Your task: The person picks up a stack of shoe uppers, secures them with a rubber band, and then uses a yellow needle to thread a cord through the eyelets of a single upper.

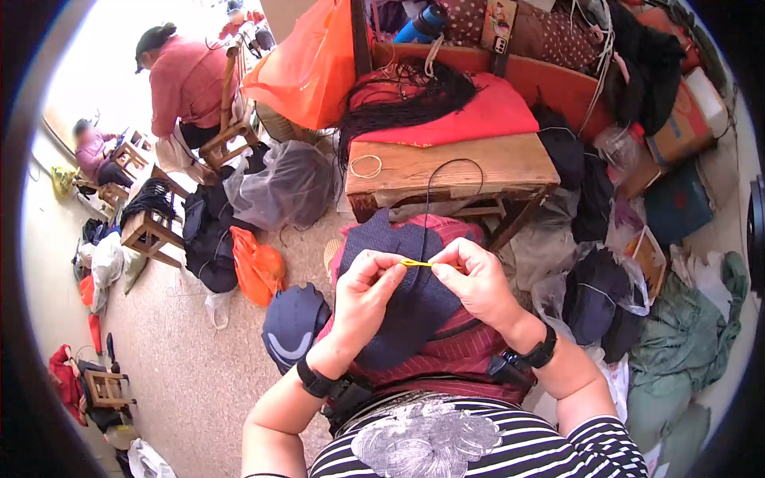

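Over my lap, both hands pinch a thin yellow strip [415, 263] stretched between their fingertips. My left hand [365, 291] is closed on its left end. My right hand [478, 285] is closed on its right end. A thin black cord [429, 203] meets the strip near my right fingertips; it arcs up onto the wooden bench and also hangs below my hands. How cord and strip join is too small to tell. Dark blue cloth [370, 237] lies across my lap beneath the hands. A bundle of black cords [414, 95] rests on red cloth [486, 111] on the bench.
Just ahead stands the wooden bench [470, 163], with a pale ring [366, 166] on it. An orange bag [307, 64] hangs at its left. Plastic bags [283, 183] and a dark blue cap [295, 327] lie to the left. Two people are farther left; green cloth [677, 342] lies right.
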Demonstrator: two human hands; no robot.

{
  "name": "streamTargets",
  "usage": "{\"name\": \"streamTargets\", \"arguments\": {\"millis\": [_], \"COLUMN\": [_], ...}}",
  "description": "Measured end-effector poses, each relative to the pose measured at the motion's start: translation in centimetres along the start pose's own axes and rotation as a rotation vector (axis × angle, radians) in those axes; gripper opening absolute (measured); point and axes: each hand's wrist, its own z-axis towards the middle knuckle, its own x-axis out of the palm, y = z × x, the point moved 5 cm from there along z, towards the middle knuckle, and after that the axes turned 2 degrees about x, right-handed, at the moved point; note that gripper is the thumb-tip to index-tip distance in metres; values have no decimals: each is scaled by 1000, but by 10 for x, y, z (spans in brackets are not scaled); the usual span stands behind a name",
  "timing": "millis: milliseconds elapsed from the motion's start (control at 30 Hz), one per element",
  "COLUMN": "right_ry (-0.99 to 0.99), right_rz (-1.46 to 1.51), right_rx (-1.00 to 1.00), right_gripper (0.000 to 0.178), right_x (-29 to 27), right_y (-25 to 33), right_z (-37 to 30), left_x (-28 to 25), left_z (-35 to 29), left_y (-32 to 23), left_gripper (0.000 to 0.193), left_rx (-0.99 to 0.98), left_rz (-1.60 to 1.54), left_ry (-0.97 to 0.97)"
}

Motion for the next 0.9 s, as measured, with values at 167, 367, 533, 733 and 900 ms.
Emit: {"name": "streamTargets", "arguments": {"millis": [167, 367, 533, 733, 900], "right_ry": [23, -12, -18, -32, 58], "right_rz": [12, -31, -131, -233, -285], "right_rx": [25, -8, -99, -161, -163], "right_gripper": [4, 6, 6, 7, 7], "right_x": [-1, 4, 6, 9, 11], "right_y": [-10, -1, -2, 13, 23], "right_z": [-6, -14, -21, -30, -43], "left_x": [6, 11, 12, 15, 7], "left_z": [-5, -13, -21, -31, -35], "left_y": [-11, -14, -13, -15, -14], "left_gripper": [12, 16, 18, 16, 13], "left_rx": [-133, -163, -222, -220, -28], "left_rz": [-56, -122, -136, -328, -4], "left_ry": [13, 4, 12, 13, 17]}}
